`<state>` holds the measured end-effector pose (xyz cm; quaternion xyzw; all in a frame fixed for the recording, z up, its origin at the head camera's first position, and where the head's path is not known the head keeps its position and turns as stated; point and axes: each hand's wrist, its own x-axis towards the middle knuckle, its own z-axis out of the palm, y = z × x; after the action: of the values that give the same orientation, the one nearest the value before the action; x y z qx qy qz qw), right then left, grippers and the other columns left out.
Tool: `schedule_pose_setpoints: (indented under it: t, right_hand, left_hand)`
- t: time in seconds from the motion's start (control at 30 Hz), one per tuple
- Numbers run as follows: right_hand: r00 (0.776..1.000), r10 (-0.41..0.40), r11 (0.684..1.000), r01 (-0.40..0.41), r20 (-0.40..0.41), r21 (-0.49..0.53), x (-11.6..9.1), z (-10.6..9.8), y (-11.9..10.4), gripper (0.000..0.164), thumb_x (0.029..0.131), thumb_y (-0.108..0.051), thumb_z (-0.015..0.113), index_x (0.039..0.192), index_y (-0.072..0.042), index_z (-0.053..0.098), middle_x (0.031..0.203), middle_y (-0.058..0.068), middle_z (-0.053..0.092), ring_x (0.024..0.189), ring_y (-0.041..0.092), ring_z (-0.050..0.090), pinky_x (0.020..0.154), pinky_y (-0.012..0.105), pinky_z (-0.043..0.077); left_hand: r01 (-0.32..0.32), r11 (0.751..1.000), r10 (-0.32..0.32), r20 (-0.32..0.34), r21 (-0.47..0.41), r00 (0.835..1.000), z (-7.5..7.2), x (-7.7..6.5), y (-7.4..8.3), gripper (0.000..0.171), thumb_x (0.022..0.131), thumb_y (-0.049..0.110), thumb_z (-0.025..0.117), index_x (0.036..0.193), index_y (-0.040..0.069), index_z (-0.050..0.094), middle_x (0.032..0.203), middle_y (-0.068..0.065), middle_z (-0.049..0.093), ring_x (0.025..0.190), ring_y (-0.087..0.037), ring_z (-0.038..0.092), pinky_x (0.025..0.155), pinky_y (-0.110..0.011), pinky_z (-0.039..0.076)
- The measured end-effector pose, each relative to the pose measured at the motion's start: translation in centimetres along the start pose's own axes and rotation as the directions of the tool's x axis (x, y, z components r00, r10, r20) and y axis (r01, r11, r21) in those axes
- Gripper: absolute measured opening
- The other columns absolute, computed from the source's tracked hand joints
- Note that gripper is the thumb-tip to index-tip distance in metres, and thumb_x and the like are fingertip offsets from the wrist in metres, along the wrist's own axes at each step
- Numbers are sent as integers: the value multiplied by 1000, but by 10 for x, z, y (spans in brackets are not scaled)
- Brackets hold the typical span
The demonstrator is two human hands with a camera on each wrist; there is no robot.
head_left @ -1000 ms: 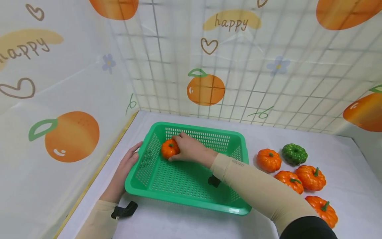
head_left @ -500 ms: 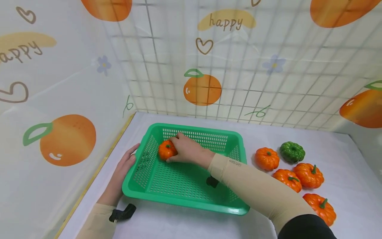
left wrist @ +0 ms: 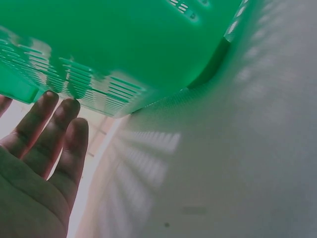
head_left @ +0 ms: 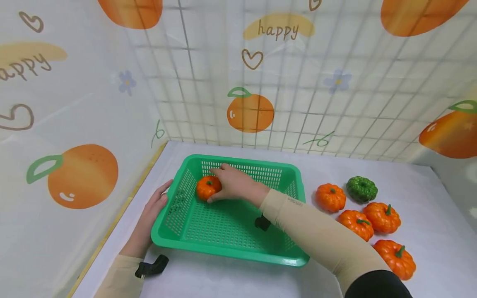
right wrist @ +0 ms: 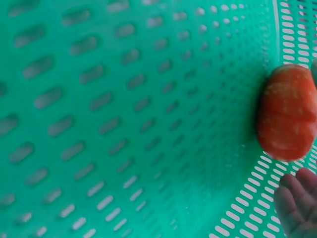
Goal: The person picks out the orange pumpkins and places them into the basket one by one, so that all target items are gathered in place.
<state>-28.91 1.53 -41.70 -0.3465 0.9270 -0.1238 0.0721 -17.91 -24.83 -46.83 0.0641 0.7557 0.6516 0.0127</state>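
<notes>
A small orange pumpkin (head_left: 207,189) sits in the back left part of the green plastic basket (head_left: 231,252). My right hand (head_left: 236,185) reaches into the basket beside it, thumb and fingers spread around its right side. The right wrist view shows a gap between the fingertips (right wrist: 292,196) and the pumpkin (right wrist: 287,114). On the basket's left side, my left hand (head_left: 149,221) lies along the outer wall, its fingers (left wrist: 54,134) fairly straight in the left wrist view. The left thumb is near the rim.
Right of the basket lie several orange pumpkins, among them a near one (head_left: 395,260) and a far one (head_left: 331,198), plus a green pumpkin (head_left: 362,189). A printed sheet over a wire grid (head_left: 320,107) stands behind the white table (head_left: 201,281).
My right fingers have loosened from the orange pumpkin, which stays on the basket floor. The left hand keeps its place at the basket; the head view has shifted slightly.
</notes>
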Motion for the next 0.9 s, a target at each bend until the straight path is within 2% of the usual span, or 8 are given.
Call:
schedule_pose_setpoints:
  t: [0.1, 0.23, 0.33, 0.53, 0.63, 0.9]
  right_hand:
    - [1000, 8, 1000, -8, -3, 24, -3, -4, 1, 100, 76, -67, 74, 153, -15, 38, 143, 11, 46, 120, 21, 50, 97, 34, 47]
    - [999, 16, 994, -11, -42, 111, -8, -16, 3, 99, 77, -69, 72, 155, -19, 36, 148, 10, 42, 128, 24, 47, 101, 39, 45]
    - [995, 12, 983, 6, -99, 186, -14, -32, 6, 97, 78, -69, 71, 154, -19, 38, 143, 9, 48, 125, 22, 49, 99, 38, 46]
    - [973, 34, 968, 24, -226, 249, -29, -62, 13, 95, 76, -71, 71, 151, -19, 42, 133, 2, 55, 114, 17, 57, 91, 33, 49]
    - [969, 55, 964, 11, -240, 266, -41, -73, 15, 96, 75, -72, 70, 151, -20, 43, 132, 1, 55, 113, 18, 57, 89, 32, 49]
    - [961, 77, 958, 3, -267, 288, -78, -95, 21, 94, 77, -68, 71, 151, -20, 42, 133, 0, 53, 114, 20, 58, 89, 35, 51]
  left_hand:
    - [8, 1000, -8, -6, 0, 1000, 0, -1, 0, 49, 108, 41, 33, 156, 31, 29, 153, -5, 34, 126, -25, 43, 93, -27, 45]
    - [-1, 1000, 1, -7, -1, 1000, -2, -1, -1, 49, 108, 41, 33, 156, 31, 29, 152, -5, 35, 126, -25, 44, 94, -27, 45]
    - [-11, 1000, 11, -1, -6, 1000, -2, -1, -1, 50, 108, 41, 33, 156, 30, 29, 151, -6, 36, 125, -25, 45, 93, -26, 45]
    - [-10, 1000, 10, 4, -27, 1000, 0, -1, -1, 50, 108, 42, 33, 156, 29, 29, 152, -6, 36, 125, -25, 45, 93, -26, 46]
    - [-16, 1000, 16, 7, -25, 1000, 1, -1, -1, 50, 108, 42, 33, 156, 30, 29, 149, -8, 38, 121, -28, 48, 91, -28, 48]
    - [-22, 1000, 22, 9, 0, 1000, 2, -2, -2, 50, 108, 43, 33, 156, 32, 29, 154, -4, 33, 125, -27, 43, 94, -28, 46]
